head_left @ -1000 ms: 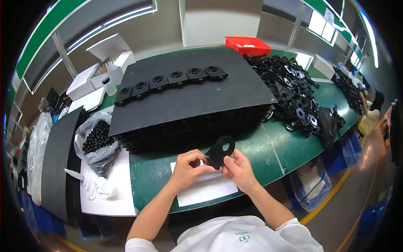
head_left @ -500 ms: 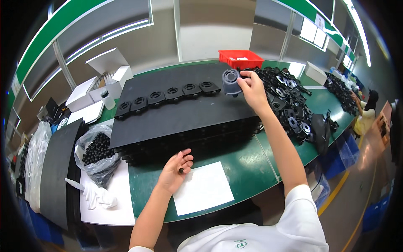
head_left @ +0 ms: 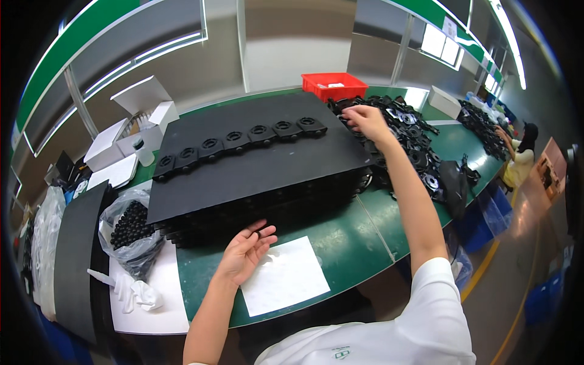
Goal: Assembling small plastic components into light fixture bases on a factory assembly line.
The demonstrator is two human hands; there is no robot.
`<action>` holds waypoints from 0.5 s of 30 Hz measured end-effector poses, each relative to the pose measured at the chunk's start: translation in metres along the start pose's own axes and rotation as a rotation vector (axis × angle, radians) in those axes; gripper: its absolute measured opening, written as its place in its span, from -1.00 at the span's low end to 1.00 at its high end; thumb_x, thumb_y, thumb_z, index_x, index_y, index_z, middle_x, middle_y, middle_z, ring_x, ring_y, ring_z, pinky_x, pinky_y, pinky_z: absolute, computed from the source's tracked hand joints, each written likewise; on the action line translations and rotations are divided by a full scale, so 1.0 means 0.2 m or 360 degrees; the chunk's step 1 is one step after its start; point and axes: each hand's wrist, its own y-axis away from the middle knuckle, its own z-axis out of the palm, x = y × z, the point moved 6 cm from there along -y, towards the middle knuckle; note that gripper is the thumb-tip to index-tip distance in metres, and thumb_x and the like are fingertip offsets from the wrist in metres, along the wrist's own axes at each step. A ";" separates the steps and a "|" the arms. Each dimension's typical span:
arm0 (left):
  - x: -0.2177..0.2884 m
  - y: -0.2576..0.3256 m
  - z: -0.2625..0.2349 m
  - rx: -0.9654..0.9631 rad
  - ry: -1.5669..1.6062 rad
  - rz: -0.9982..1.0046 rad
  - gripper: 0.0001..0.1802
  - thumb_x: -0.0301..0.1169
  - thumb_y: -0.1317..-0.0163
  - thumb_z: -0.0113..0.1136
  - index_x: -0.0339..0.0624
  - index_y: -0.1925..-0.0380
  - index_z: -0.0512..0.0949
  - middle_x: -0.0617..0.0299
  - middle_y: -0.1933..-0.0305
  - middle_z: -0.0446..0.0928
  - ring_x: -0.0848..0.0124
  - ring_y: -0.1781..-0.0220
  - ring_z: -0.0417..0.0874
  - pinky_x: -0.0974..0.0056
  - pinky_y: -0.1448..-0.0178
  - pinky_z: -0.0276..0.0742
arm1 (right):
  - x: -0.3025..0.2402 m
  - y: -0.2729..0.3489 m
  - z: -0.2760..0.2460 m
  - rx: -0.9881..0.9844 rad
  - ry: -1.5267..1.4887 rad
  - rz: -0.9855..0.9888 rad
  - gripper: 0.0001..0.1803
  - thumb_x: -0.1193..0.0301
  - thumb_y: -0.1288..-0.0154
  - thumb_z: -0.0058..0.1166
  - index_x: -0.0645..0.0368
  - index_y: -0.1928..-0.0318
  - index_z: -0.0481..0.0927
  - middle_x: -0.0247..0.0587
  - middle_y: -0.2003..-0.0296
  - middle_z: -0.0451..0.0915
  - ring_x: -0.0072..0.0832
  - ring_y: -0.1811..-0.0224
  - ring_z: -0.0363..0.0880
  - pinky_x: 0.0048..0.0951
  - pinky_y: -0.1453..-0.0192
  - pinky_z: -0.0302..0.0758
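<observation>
My left hand (head_left: 244, 252) is palm up in front of the black board stack, its fingers curled round a small black ball (head_left: 258, 234), partly hidden by them. Farther right, my right hand (head_left: 368, 126) is at the near-left edge of a heap of black plastic parts (head_left: 420, 143). Its fingertips are pinched together; whether a part is between them cannot be made out. On the top black board (head_left: 255, 164) lies a row of black parts with round ring tops (head_left: 234, 141), side by side.
A clear bag of black balls (head_left: 131, 225) and a white glove (head_left: 137, 295) lie at left. White paper (head_left: 285, 277) is on the green table (head_left: 356, 258). Behind stand a red bin (head_left: 334, 86), open white box (head_left: 143, 125) and bottle (head_left: 143, 152). A co-worker (head_left: 520, 158) sits far right.
The ring-topped part from my right hand now lies at the row's right end. That hand has moved right to the heap. In my left hand, the ball has shifted toward the fingertips.
</observation>
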 end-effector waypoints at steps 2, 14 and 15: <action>-0.01 0.00 0.02 -0.0032 -0.0015 -0.0031 -0.70 -0.39 -0.34 -0.08 -0.27 -0.03 0.34 0.02 -0.01 0.46 0.32 0.08 0.58 0.43 0.11 0.56 | 0.13 0.00 -0.30 0.0147 0.0537 -0.0145 -0.79 0.38 -0.15 0.09 0.22 0.24 0.63 -0.23 0.40 0.64 -0.56 0.40 0.56 -0.51 0.31 0.47; -0.03 -0.02 -0.02 -0.0185 -0.0063 0.0071 -0.74 -0.20 -0.25 0.09 -0.15 0.25 0.50 0.28 0.38 0.50 0.54 0.40 0.46 0.49 0.40 0.38 | 0.37 0.68 -0.75 0.0066 0.1931 0.0648 -0.55 0.23 0.14 0.38 0.20 0.22 0.62 -0.01 0.23 0.61 -0.14 0.13 0.57 -0.22 0.08 0.49; -0.03 -0.01 -0.03 -0.0204 -0.0058 0.0069 -0.74 -0.22 -0.25 0.10 -0.16 0.22 0.51 0.30 0.38 0.49 0.55 0.40 0.43 0.49 0.39 0.37 | 0.35 0.70 -0.75 0.0151 0.1950 0.0608 -0.62 0.27 0.11 0.34 0.19 0.25 0.63 -0.01 0.23 0.61 -0.13 0.13 0.57 -0.21 0.08 0.49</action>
